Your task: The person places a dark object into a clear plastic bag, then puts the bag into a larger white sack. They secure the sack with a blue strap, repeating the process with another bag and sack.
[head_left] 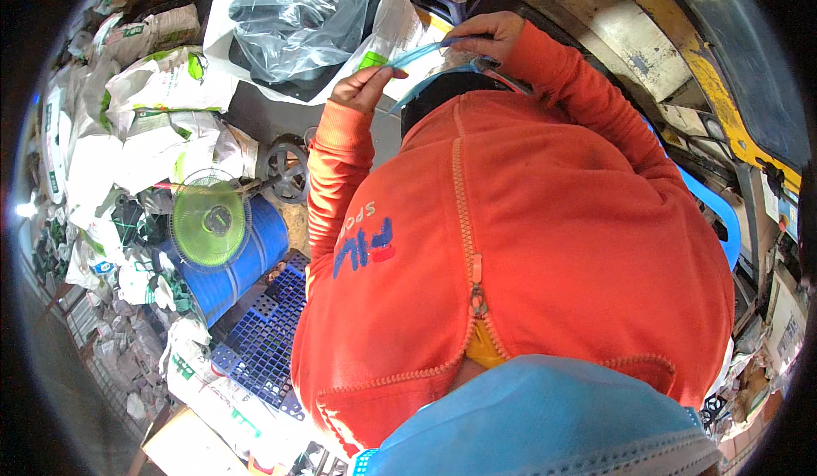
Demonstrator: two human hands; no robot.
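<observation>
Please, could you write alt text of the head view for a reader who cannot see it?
A person's left hand and right hand pinch a thin blue strip in front of an orange jacket. A white bag holding clear plastic is ahead; white sacks, a green fan and a blue drum are at left.

Left hand (362,91) pinching a thin, translucent blue strip (417,54), right hand (495,37) gripping it too, and it spans the gap between them! Ahead, a white sack (398,14) gapes open, clear plastic (294,29) bunched in its mouth. Over left, a green fan (200,220) (wire cage and all) overlaps a blue barrel (270,231), a blue grid pallet (265,348) just beside.
</observation>
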